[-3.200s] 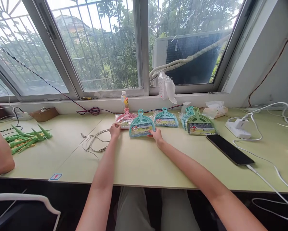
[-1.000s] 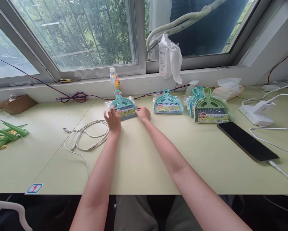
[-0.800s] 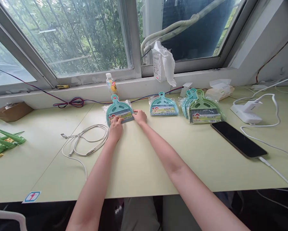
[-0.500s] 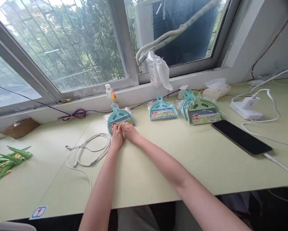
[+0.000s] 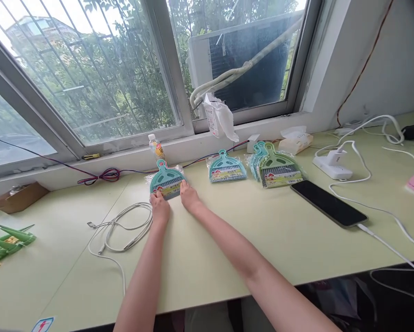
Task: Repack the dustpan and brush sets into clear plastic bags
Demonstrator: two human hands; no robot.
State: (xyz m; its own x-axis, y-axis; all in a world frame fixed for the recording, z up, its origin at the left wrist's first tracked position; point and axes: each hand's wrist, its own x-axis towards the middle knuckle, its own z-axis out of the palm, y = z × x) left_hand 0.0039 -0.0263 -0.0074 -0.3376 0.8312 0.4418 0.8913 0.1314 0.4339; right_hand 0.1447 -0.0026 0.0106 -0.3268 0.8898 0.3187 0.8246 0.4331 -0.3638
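A blue-green mini dustpan and brush set (image 5: 166,180) in clear plastic wrap lies on the table with its handle toward the window. At its near left corner my left hand (image 5: 160,207) grips the edge, fingers curled on the wrap. My right hand (image 5: 189,196) pinches the near right edge of the same set. A second wrapped blue dustpan set (image 5: 227,168) sits apart to the right. Beyond it, a green dustpan set (image 5: 279,171) rests against several blue ones (image 5: 257,159) in a pile.
A coiled pale cable (image 5: 129,226) lies by my left forearm. To the right are a black phone (image 5: 328,203) on a charging cord and a white power strip (image 5: 332,168). A bottle (image 5: 156,147) stands behind the held set; a cardboard box (image 5: 20,198) is far left.
My hands have moved apart from the middle of the set's near edge to its two sides, uncovering more of the label. The camera view has shifted slightly.
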